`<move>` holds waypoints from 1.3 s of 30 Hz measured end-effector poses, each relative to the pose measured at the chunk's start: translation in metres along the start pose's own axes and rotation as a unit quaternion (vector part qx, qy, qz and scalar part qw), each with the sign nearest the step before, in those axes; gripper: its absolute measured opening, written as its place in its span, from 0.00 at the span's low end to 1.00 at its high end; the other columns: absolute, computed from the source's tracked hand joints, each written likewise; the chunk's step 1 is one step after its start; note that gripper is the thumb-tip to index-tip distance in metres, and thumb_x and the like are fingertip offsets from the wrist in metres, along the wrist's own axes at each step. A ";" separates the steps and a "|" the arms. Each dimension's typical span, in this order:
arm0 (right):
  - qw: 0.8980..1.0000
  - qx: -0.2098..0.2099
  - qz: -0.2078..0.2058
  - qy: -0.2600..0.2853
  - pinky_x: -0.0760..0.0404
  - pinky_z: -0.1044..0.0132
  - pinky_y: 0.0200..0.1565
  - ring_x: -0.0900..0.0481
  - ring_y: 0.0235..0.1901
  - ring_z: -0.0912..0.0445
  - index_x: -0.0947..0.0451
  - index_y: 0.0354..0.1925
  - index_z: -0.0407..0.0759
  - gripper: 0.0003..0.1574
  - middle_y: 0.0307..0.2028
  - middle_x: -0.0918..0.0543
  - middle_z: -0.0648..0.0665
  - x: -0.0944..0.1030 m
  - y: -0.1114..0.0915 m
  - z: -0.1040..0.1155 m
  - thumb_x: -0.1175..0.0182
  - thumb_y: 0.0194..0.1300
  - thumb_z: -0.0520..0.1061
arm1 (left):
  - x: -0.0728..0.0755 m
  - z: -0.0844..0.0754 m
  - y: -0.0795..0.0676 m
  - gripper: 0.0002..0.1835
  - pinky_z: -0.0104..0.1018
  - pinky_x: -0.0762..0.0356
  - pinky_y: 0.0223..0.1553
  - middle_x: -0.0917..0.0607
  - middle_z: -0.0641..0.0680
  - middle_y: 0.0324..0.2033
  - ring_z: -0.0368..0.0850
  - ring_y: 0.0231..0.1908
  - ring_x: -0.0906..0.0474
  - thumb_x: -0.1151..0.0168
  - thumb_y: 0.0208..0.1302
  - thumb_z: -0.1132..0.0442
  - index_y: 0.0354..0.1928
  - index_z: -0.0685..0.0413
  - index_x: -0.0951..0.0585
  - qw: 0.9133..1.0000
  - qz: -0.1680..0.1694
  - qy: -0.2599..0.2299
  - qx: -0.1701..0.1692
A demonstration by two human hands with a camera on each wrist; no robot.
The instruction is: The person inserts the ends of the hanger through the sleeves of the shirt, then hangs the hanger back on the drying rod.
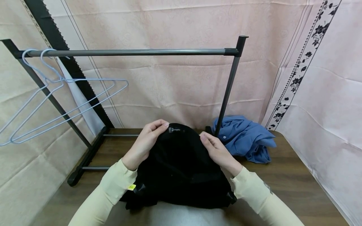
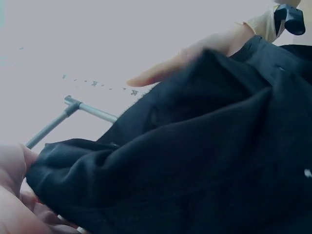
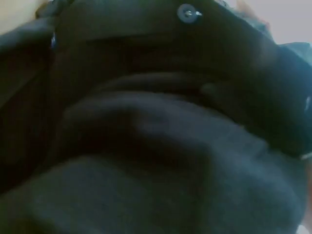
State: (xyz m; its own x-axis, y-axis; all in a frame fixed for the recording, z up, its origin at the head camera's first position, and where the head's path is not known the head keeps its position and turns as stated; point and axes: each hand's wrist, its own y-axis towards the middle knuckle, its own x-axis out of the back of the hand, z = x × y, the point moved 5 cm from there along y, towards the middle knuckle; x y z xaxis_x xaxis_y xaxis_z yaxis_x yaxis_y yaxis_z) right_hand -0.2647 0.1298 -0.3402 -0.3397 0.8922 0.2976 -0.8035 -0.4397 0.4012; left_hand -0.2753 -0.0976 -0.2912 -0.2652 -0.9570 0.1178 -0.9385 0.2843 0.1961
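Two grips (image 1: pixel 145 144) (image 1: pixel 220 151) on one black garment (image 1: pixel 182 169), two hangers (image 1: pixel 62 80)

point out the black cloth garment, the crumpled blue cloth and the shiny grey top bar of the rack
Black cloth garment (image 1: pixel 181 169): head view, middle of its body.
Crumpled blue cloth (image 1: pixel 245 138): head view, middle of the heap.
Shiny grey top bar (image 1: pixel 130 52): head view, middle of its length.

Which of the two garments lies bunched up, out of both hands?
The blue garment, heaped on the table beside the rack's right post; the left hand and right hand hold the black garment.
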 end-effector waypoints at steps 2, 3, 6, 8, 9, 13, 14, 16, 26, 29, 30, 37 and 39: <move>0.999 -0.009 -0.008 -0.041 0.35 0.65 0.29 0.37 0.21 0.56 0.29 0.43 0.43 0.15 0.24 0.36 0.48 -0.003 0.003 0.002 0.55 0.82 0.51 | -0.003 -0.001 -0.002 0.11 0.33 0.25 0.43 0.19 0.49 0.36 0.42 0.38 0.24 0.43 0.76 0.58 0.45 0.59 0.19 1.000 -0.001 -0.003 -0.002; 0.998 -0.015 -0.013 -0.061 0.37 0.65 0.28 0.40 0.19 0.57 0.29 0.44 0.44 0.12 0.22 0.37 0.49 -0.004 0.004 0.003 0.52 0.81 0.50 | -0.004 -0.001 -0.003 0.12 0.33 0.24 0.41 0.18 0.49 0.35 0.42 0.35 0.23 0.43 0.76 0.57 0.46 0.60 0.18 1.000 0.000 -0.003 -0.004; 0.992 -0.021 -0.027 -0.124 0.37 0.65 0.26 0.40 0.16 0.57 0.30 0.49 0.48 0.11 0.19 0.35 0.52 -0.008 0.010 0.004 0.48 0.79 0.53 | -0.009 -0.002 -0.004 0.13 0.32 0.23 0.35 0.17 0.50 0.33 0.41 0.31 0.22 0.42 0.76 0.58 0.47 0.62 0.18 1.000 0.009 -0.003 -0.014; 0.987 -0.020 -0.040 -0.152 0.33 0.64 0.28 0.36 0.18 0.57 0.30 0.51 0.49 0.14 0.20 0.30 0.52 -0.010 0.013 0.006 0.46 0.78 0.56 | -0.012 -0.003 -0.005 0.13 0.32 0.23 0.35 0.16 0.50 0.33 0.41 0.31 0.22 0.42 0.76 0.58 0.47 0.63 0.18 1.000 0.019 -0.001 -0.021; 0.986 -0.015 -0.046 -0.162 0.30 0.64 0.30 0.32 0.20 0.58 0.29 0.52 0.50 0.15 0.23 0.27 0.52 -0.010 0.015 0.006 0.46 0.77 0.57 | -0.014 -0.003 -0.005 0.14 0.32 0.23 0.35 0.16 0.50 0.34 0.41 0.32 0.22 0.42 0.76 0.57 0.47 0.63 0.18 0.999 0.024 0.003 -0.024; 0.981 0.011 -0.069 -0.179 0.23 0.62 0.35 0.23 0.28 0.60 0.26 0.55 0.53 0.17 0.36 0.20 0.53 -0.009 0.022 0.012 0.45 0.76 0.59 | -0.019 -0.004 -0.006 0.14 0.32 0.23 0.36 0.15 0.50 0.35 0.42 0.33 0.21 0.42 0.76 0.57 0.48 0.61 0.17 0.998 0.045 0.020 -0.028; 0.980 0.022 -0.073 -0.184 0.22 0.62 0.35 0.22 0.29 0.60 0.25 0.55 0.53 0.16 0.37 0.19 0.54 -0.009 0.024 0.014 0.45 0.76 0.58 | -0.020 -0.004 -0.007 0.14 0.33 0.23 0.36 0.15 0.51 0.36 0.42 0.33 0.21 0.42 0.76 0.56 0.48 0.61 0.17 0.998 0.049 0.026 -0.029; 0.978 0.043 -0.077 -0.190 0.22 0.62 0.35 0.23 0.30 0.60 0.22 0.54 0.54 0.14 0.37 0.19 0.55 -0.008 0.027 0.018 0.45 0.77 0.56 | -0.021 -0.004 -0.007 0.14 0.33 0.22 0.36 0.15 0.51 0.37 0.43 0.34 0.21 0.43 0.76 0.56 0.48 0.60 0.17 0.997 0.054 0.039 -0.032; 0.976 0.089 -0.071 -0.188 0.27 0.62 0.32 0.28 0.24 0.58 0.19 0.51 0.57 0.10 0.31 0.21 0.56 -0.006 0.030 0.028 0.46 0.78 0.51 | -0.011 0.005 -0.017 0.14 0.43 0.21 0.46 0.14 0.52 0.45 0.51 0.43 0.19 0.33 0.69 0.51 0.51 0.46 0.17 0.984 0.139 0.111 -0.028; 0.972 0.099 -0.077 -0.199 0.27 0.62 0.31 0.29 0.23 0.59 0.19 0.51 0.55 0.10 0.29 0.23 0.56 -0.003 0.031 0.032 0.46 0.78 0.50 | -0.002 0.010 -0.021 0.13 0.44 0.22 0.45 0.14 0.51 0.42 0.50 0.41 0.20 0.31 0.67 0.49 0.50 0.42 0.17 0.978 0.144 0.151 -0.030; 0.971 0.101 -0.080 -0.202 0.28 0.62 0.30 0.29 0.23 0.59 0.19 0.51 0.55 0.11 0.28 0.23 0.56 -0.001 0.031 0.034 0.46 0.78 0.50 | 0.001 0.011 -0.022 0.13 0.44 0.22 0.44 0.14 0.50 0.41 0.50 0.41 0.20 0.31 0.67 0.50 0.49 0.42 0.17 0.976 0.140 0.165 -0.036; 0.966 0.106 -0.093 -0.216 0.30 0.63 0.26 0.32 0.19 0.59 0.18 0.51 0.54 0.11 0.25 0.25 0.55 0.005 0.034 0.042 0.44 0.77 0.50 | 0.018 0.005 -0.027 0.09 0.35 0.29 0.32 0.19 0.43 0.27 0.42 0.27 0.27 0.30 0.64 0.46 0.38 0.39 0.16 0.949 0.021 0.290 -0.123; 0.965 0.105 -0.097 -0.218 0.31 0.64 0.25 0.33 0.18 0.59 0.18 0.51 0.54 0.10 0.22 0.28 0.55 0.006 0.035 0.044 0.43 0.77 0.51 | 0.020 0.001 -0.028 0.09 0.35 0.31 0.30 0.21 0.42 0.24 0.42 0.24 0.29 0.30 0.64 0.46 0.35 0.39 0.17 0.936 -0.018 0.316 -0.153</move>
State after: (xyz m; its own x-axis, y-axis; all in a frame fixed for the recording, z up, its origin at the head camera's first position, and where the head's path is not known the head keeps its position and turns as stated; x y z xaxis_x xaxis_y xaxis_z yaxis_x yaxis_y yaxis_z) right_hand -0.2734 0.1157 -0.2864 0.0816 0.8522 0.5168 -0.6985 -0.3210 0.6396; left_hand -0.2546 -0.1245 -0.2948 0.0388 -0.7683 0.6390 -0.8114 0.3490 0.4689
